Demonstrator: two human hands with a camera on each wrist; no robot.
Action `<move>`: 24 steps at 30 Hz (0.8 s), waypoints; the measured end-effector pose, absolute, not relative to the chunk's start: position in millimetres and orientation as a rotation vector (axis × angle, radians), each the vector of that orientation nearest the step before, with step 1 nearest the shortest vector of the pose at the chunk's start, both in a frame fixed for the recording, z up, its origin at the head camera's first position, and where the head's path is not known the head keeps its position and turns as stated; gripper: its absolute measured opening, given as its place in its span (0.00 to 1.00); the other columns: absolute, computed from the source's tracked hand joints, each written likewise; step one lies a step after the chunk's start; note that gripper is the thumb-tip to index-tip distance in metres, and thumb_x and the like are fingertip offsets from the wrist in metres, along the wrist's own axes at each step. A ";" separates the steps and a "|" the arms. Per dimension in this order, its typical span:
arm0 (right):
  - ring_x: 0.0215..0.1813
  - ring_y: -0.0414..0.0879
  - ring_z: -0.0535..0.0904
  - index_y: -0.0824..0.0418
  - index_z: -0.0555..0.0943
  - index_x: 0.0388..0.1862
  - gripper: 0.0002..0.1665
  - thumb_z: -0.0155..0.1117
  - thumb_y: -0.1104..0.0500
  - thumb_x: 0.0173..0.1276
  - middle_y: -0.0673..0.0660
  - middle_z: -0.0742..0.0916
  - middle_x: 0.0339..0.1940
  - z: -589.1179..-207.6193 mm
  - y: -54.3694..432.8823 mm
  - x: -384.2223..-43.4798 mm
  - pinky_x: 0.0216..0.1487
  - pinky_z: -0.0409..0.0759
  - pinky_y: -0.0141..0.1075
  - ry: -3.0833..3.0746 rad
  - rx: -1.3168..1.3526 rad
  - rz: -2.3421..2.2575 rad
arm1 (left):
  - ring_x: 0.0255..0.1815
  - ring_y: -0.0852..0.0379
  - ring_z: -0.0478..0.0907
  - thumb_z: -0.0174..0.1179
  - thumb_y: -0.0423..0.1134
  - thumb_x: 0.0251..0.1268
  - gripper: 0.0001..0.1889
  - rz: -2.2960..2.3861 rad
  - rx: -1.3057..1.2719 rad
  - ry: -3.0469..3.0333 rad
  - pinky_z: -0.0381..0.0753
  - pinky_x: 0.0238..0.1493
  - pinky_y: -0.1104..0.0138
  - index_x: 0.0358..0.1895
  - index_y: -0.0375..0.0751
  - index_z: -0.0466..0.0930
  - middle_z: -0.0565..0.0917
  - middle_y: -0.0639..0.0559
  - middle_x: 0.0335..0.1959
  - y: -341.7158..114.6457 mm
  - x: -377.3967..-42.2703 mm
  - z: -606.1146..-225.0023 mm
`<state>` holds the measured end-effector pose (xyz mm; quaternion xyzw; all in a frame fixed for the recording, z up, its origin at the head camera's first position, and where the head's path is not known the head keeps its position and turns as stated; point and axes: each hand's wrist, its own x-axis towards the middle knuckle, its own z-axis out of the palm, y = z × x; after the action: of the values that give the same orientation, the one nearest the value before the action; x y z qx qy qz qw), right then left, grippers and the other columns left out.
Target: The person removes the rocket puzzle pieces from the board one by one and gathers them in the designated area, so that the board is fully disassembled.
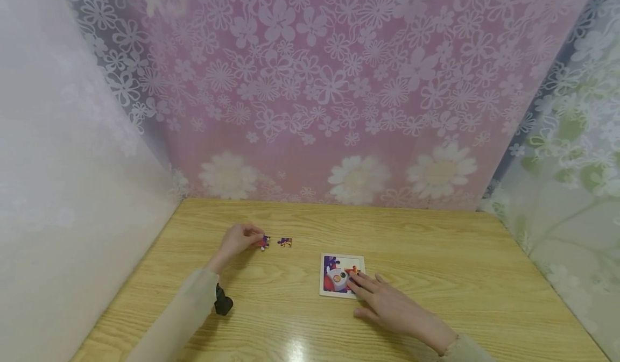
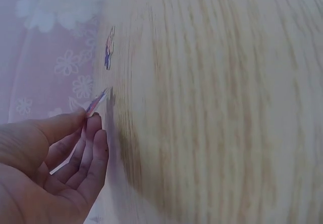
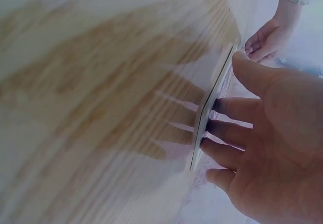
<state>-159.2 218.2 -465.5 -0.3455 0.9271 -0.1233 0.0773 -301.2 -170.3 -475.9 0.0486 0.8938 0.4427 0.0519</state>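
Observation:
Between thumb and fingers, my left hand (image 1: pixel 238 239) pinches a jigsaw piece (image 1: pixel 264 242) at the left of the table. In the left wrist view that jigsaw piece (image 2: pixel 96 103) is tilted, one edge raised off the wood. Just right of it a second jigsaw piece (image 1: pixel 286 242) lies flat. Near the middle sits a square puzzle board (image 1: pixel 322 276) with a pale rim, partly filled with a picture of a white-faced figure on purple; a light patch shows at its upper right. Fingers extended, my right hand (image 1: pixel 387 303) rests on the board's right side and hides part of it.
A wooden table (image 1: pixel 426 260) spreads under everything. Behind it stands a pink flowered backdrop (image 1: pixel 300 109), with pale side panels left (image 1: pixel 72 163) and right (image 1: pixel 571 190). A black device (image 1: pixel 223 300) is at my left wrist.

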 end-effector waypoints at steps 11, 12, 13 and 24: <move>0.77 0.62 0.63 0.64 0.65 0.78 0.39 0.50 0.40 0.80 0.65 0.68 0.78 -464.9 218.3 -159.6 0.73 0.59 0.63 2.770 -1.015 -0.373 | 0.30 0.57 0.85 0.69 0.36 0.66 0.09 1.293 0.111 2.760 0.84 0.33 0.63 0.45 0.36 0.88 0.89 0.48 0.34 -167.7 -300.8 -479.8; 0.78 0.62 0.63 0.64 0.65 0.78 0.39 0.50 0.40 0.80 0.65 0.68 0.78 -465.3 218.3 -159.7 0.74 0.59 0.63 2.769 -1.010 -0.375 | 0.29 0.57 0.84 0.69 0.36 0.66 0.09 1.282 0.119 2.776 0.84 0.32 0.63 0.44 0.36 0.88 0.90 0.48 0.33 -167.2 -300.7 -479.6; 0.78 0.61 0.63 0.63 0.65 0.78 0.38 0.50 0.41 0.80 0.65 0.68 0.78 -465.6 218.2 -159.7 0.74 0.58 0.62 2.768 -1.007 -0.375 | 0.29 0.56 0.84 0.69 0.36 0.66 0.08 1.269 0.127 2.794 0.83 0.31 0.63 0.44 0.36 0.88 0.90 0.48 0.33 -166.9 -301.1 -480.3; 0.77 0.62 0.63 0.64 0.65 0.78 0.39 0.50 0.40 0.80 0.65 0.68 0.78 -464.4 218.2 -158.7 0.73 0.59 0.63 2.774 -1.023 -0.368 | 0.27 0.55 0.81 0.70 0.35 0.64 0.07 1.159 0.173 2.885 0.77 0.28 0.66 0.42 0.36 0.88 0.88 0.48 0.32 -164.9 -301.2 -480.8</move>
<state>-158.7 218.2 -464.4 -0.3421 0.9280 -0.1232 0.0811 -301.2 -164.9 -480.8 0.0554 0.9264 0.3723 0.0138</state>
